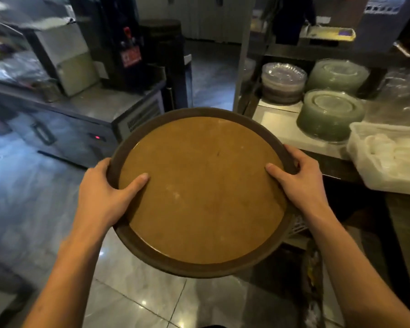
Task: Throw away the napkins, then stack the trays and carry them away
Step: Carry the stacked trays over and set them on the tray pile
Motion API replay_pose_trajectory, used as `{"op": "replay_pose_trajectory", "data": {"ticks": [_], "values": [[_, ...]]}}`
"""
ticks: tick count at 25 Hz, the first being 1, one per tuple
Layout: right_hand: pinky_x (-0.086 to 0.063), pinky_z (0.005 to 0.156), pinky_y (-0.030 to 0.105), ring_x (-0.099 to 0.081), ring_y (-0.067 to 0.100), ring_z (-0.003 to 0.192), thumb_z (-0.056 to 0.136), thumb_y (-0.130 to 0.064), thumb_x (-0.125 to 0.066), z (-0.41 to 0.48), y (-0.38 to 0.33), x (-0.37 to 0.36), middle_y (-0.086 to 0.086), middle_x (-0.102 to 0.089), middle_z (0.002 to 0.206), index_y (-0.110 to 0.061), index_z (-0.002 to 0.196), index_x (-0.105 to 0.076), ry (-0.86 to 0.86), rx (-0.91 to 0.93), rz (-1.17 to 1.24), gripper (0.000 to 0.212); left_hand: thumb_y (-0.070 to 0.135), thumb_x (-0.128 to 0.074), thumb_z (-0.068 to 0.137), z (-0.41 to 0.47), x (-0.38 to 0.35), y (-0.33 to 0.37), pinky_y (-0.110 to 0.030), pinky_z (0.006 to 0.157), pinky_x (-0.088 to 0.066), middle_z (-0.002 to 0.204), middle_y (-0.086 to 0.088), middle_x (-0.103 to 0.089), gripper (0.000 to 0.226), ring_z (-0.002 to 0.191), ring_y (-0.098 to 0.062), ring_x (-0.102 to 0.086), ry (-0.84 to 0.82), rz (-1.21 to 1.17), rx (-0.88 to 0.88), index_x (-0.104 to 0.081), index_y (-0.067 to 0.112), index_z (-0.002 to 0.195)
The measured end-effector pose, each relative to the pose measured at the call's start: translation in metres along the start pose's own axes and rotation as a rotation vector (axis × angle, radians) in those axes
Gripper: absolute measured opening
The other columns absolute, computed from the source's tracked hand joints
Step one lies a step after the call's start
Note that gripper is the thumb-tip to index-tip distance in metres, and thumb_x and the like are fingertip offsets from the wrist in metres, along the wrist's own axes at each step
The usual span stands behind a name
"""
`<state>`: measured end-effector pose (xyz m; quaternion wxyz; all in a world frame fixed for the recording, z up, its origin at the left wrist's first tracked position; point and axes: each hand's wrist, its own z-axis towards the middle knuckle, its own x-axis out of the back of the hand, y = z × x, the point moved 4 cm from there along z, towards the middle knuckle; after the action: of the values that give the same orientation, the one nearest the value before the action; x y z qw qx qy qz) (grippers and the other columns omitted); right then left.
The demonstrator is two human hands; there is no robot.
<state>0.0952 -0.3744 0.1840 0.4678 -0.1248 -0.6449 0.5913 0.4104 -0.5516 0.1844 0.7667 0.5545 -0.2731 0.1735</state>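
Both hands, left hand [104, 192] and right hand [298, 178], grip opposite rims of round tray [199, 185].

— What sort of place is it?
— A restaurant's back kitchen: a stainless under-counter fridge [64, 129], plate stacks [330, 114] wrapped in film on a metal shelf [282, 129], a tub of small white dishes [388, 157], a tiled floor [133, 292].

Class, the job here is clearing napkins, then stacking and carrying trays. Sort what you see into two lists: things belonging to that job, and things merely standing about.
Part of the job:
- round brown tray, no napkins on it
- left hand and right hand, gripping its rim

Standing about:
- stacks of wrapped green plates
- white plastic tub
- steel counter
- black dispenser
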Motion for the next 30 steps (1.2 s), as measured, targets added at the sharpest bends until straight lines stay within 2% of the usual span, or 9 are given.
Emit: {"op": "replay_pose_trajectory", "data": {"ticks": [4, 7, 11, 13, 16, 20, 27, 30], "values": [[-0.043, 0.097, 0.032, -0.048, 0.006, 0.113, 0.083, -0.032, -0.073, 0.0, -0.045, -0.083, -0.009, -0.054, 0.13, -0.025, 0.143, -0.043, -0.076, 0.059, 0.005, 0.067, 0.055, -0.078, 0.069, 0.023, 0.066, -0.055, -0.037, 0.075, -0.047, 0.106, 0.0, -0.063, 0.062, 0.094, -0.02, -0.059, 0.071, 0.014, 0.044, -0.06, 0.018, 0.116], [-0.041, 0.09, 0.027, -0.047, 0.004, 0.109, 0.083, -0.032, -0.073, 0.007, -0.069, -0.129, -0.017, -0.051, 0.12, -0.027, 0.139, -0.047, -0.135, 0.102, 0.012, 0.062, 0.046, -0.079, 0.072, 0.038, 0.096, -0.08, -0.034, 0.075, -0.043, 0.104, 0.002, -0.061, 0.062, 0.091, -0.017, -0.056, 0.125, 0.009, 0.078, -0.059, 0.013, 0.12], [-0.046, 0.098, 0.035, -0.053, 0.011, 0.116, 0.08, -0.036, -0.075, 0.04, -0.083, -0.173, -0.007, -0.056, 0.132, -0.025, 0.14, -0.048, -0.18, 0.112, -0.007, 0.066, 0.046, -0.079, 0.072, 0.067, 0.105, -0.102, -0.035, 0.074, -0.042, 0.103, -0.002, -0.063, 0.059, 0.089, -0.019, -0.056, 0.144, 0.03, 0.11, -0.06, 0.013, 0.118], [-0.046, 0.099, 0.036, -0.055, 0.011, 0.116, 0.08, -0.036, -0.075, 0.063, -0.087, -0.19, -0.006, -0.058, 0.132, -0.025, 0.139, -0.05, -0.191, 0.121, -0.004, 0.065, 0.05, -0.078, 0.072, 0.089, 0.1, -0.113, -0.037, 0.075, -0.043, 0.109, -0.007, -0.065, 0.062, 0.094, -0.023, -0.058, 0.137, 0.06, 0.12, -0.059, 0.014, 0.119], [-0.044, 0.092, 0.028, -0.053, 0.006, 0.108, 0.082, -0.031, -0.074, 0.109, -0.09, -0.215, -0.012, -0.057, 0.123, -0.024, 0.136, -0.052, -0.202, 0.14, 0.017, 0.059, 0.064, -0.074, 0.068, 0.135, 0.082, -0.123, -0.044, 0.081, -0.048, 0.116, -0.009, -0.062, 0.073, 0.104, -0.029, -0.058, 0.129, 0.124, 0.157, -0.056, 0.02, 0.123], [-0.038, 0.089, 0.025, -0.045, 0.002, 0.106, 0.084, -0.027, -0.072, 0.19, -0.09, -0.241, -0.016, -0.048, 0.117, -0.022, 0.14, -0.047, -0.203, 0.119, 0.042, 0.061, 0.079, -0.063, 0.058, 0.216, 0.048, -0.113, -0.05, 0.082, -0.052, 0.113, -0.005, -0.062, 0.081, 0.102, -0.029, -0.059, 0.139, 0.191, 0.185, -0.055, 0.026, 0.119], [-0.039, 0.093, 0.029, -0.047, 0.006, 0.11, 0.084, -0.03, -0.072, 0.332, -0.1, -0.267, -0.008, -0.053, 0.128, -0.025, 0.14, -0.047, -0.164, 0.114, 0.018, 0.061, 0.068, -0.071, 0.068, 0.357, -0.016, -0.093, -0.043, 0.082, -0.049, 0.12, -0.011, -0.061, 0.077, 0.106, -0.031, -0.059, 0.108, 0.15, 0.15, -0.054, 0.02, 0.126], [-0.041, 0.093, 0.03, -0.048, 0.008, 0.113, 0.084, -0.031, -0.072, 0.392, -0.101, -0.288, -0.005, -0.052, 0.134, -0.025, 0.141, -0.045, -0.149, 0.082, 0.011, 0.063, 0.064, -0.072, 0.07, 0.426, -0.04, -0.097, -0.043, 0.088, -0.048, 0.128, -0.011, -0.058, 0.083, 0.113, -0.031, -0.056, 0.096, 0.11, 0.135, -0.049, 0.017, 0.135]]}}
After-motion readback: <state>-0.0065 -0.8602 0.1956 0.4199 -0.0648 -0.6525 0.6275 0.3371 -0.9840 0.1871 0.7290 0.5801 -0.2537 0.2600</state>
